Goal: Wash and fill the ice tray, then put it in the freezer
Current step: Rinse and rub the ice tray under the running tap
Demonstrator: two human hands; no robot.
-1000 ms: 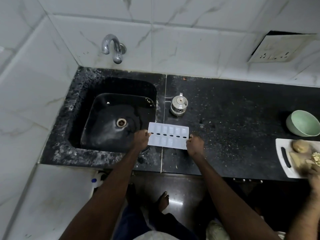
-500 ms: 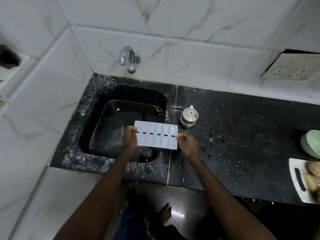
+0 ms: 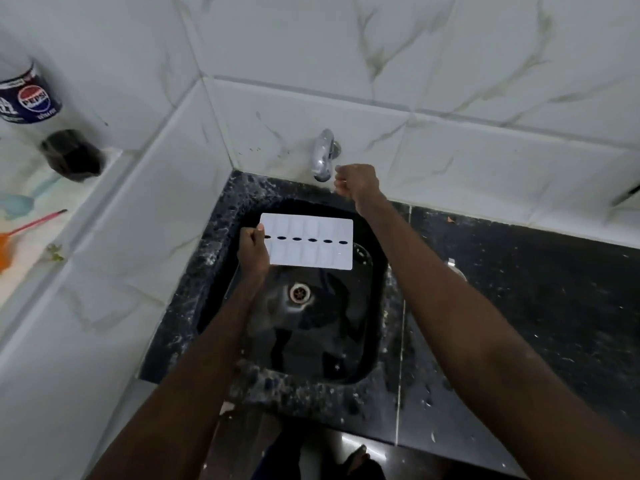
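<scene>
The tap's handle is hidden behind the closed right hand, so whatever is gripped cannot be made out. The near-left corner of the ice tray is covered by the left hand. Whether water runs from the tap cannot be told. The Pepsi bottle is cut off at the far left, and a metal object right of the sink is mostly hidden by the right forearm.

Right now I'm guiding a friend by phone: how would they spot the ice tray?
Find the black sink in the corner of the white tiled walls, under the metal tap. Held above its basin by the left hand is the ice tray: a flat white rectangle with a row of dark oval slots, the only white thing there.
</scene>
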